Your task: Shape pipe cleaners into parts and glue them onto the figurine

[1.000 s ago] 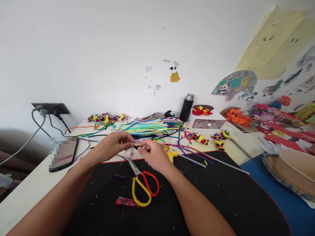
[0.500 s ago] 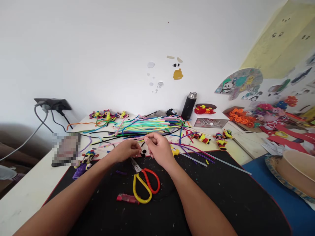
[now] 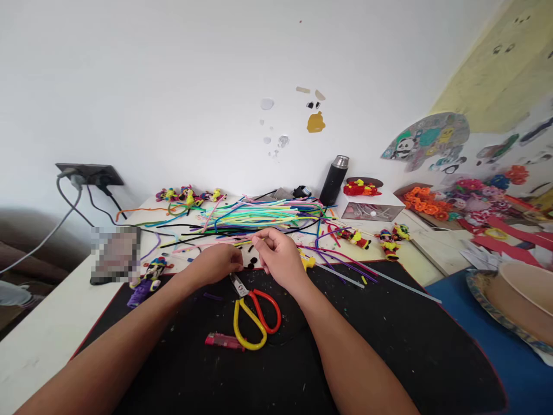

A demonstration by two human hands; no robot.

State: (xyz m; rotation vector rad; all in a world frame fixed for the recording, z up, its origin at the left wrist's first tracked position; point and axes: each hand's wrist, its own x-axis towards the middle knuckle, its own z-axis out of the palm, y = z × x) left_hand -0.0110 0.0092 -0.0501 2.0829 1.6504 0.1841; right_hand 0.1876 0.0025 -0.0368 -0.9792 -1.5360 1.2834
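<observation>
My left hand is closed with fingertips pinched together, just behind the scissors' blades. To its right, my right hand has its thumb pressed to a curled forefinger. Whatever either hand holds is too small or hidden to make out. Small black pieces lie between the hands at the mat's far edge. The scissors, with one yellow and one red handle, rest spread on the black mat. Partly under the yellow handle is a pink lighter. Beyond the hands lies a heap of coloured pipe cleaners.
A pipe-cleaner doll in purple lies at left beside a blurred-out tablet-like object. Further back stand a black flask and a white box. Small dolls and a yellow-handled glue gun lie to the right.
Both hands stay close together in nearly the same pinched pose. The view has shifted slightly, and the scissors and lighter lie as before.
</observation>
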